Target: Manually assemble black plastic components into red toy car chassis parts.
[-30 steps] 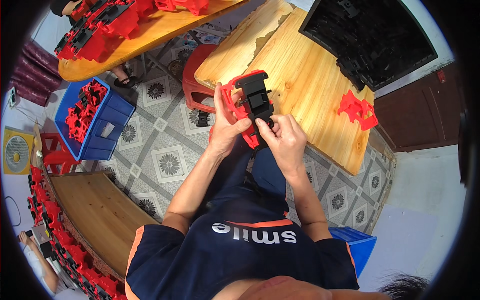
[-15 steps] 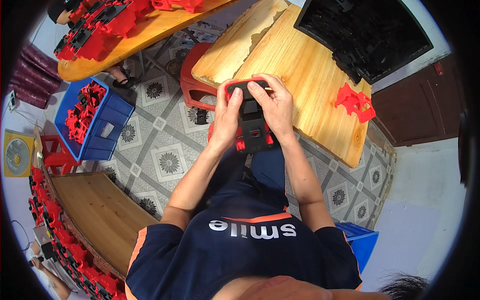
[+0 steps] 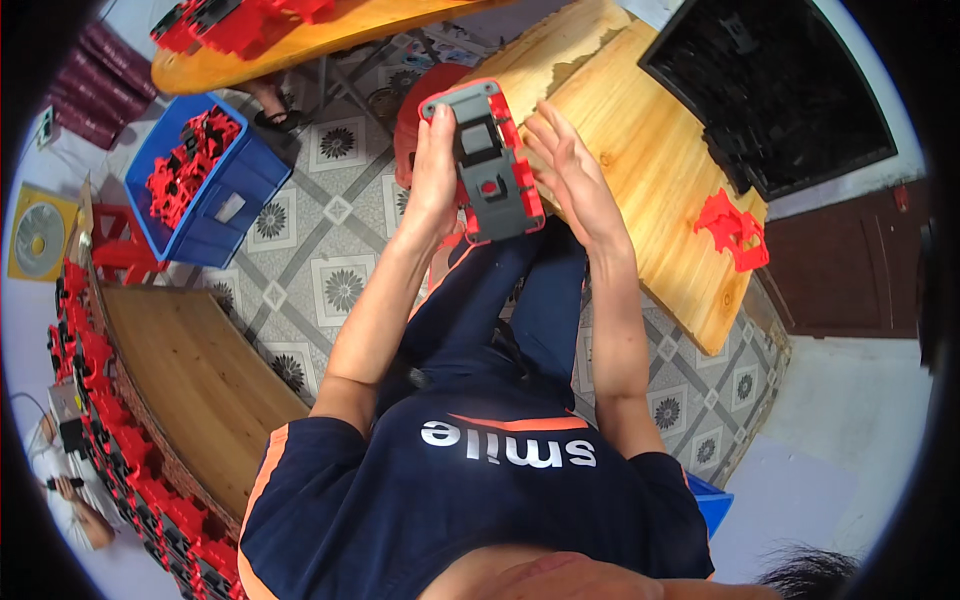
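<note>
A rectangular plastic housing [image 3: 486, 205], dark grey-black on its upper face with red along its sides, is held up in front of me above the near edge of the wooden table [image 3: 640, 200]. My left hand [image 3: 435, 175] grips it along its left side, thumb lying over the top corner. On the other side my right hand [image 3: 582, 185] is open, fingers stretched and slightly apart beside the housing's red edge. Whether those fingertips touch it I cannot tell. A loose red plastic part [image 3: 733, 232] lies on the table to the right.
A black tray [image 3: 868, 150] of dark parts stands at the table's far right. Left of me is a blue bin [image 3: 235, 205] of red and black parts, near a wooden bench [image 3: 190, 350]. Red parts line the left edge and the far table [image 3: 350, 38]. A person's foot shows there.
The housing has turned in my grip, showing its red right side more. My right hand has come off it and opened, while my left keeps hold. The whole view has shifted slightly.
</note>
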Demonstrator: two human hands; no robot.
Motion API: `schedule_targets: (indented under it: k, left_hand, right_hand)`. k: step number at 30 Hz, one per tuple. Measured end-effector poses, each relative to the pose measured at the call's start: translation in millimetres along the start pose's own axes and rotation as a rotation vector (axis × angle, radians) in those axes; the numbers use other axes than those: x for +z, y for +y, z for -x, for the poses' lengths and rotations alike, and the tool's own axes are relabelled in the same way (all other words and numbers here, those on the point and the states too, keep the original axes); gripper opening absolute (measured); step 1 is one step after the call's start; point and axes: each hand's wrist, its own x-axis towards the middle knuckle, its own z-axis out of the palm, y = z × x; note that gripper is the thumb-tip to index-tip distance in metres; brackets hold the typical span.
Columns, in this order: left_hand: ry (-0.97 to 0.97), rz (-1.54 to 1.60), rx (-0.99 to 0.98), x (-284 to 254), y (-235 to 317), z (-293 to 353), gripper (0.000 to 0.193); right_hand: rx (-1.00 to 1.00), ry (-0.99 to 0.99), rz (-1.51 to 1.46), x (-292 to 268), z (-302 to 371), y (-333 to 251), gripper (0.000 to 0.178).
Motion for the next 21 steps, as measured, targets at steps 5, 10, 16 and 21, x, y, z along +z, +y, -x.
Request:
schedule_targets:
  k: [5, 10, 16, 21]
  left_hand:
    - [0.105, 0.041, -0.009, 11.5, 13.5, 10.4, 0.048]
    - [0.071, 0.002, 0.23, -2.5, 14.4, 27.2, 0.041]
    - [-0.145, -0.459, 0.639, -27.7, 30.3, 52.9, 0.14]
    - [0.209, -0.621, 0.991, -73.0, 71.2, 59.4, 0.136]
  right_hand:
    - [0.015, -0.092, -0.008, 18.3, 16.3, 12.9, 0.082]
    - [-0.025, -0.1, -0.009, 42.3, 16.4, 15.3, 0.071]
    - [-0.214, -0.111, 0.063, 71.6, 20.8, 15.2, 0.074]
    - [-0.206, -0.352, 0.062, 79.1, -1.5, 8.0, 0.091]
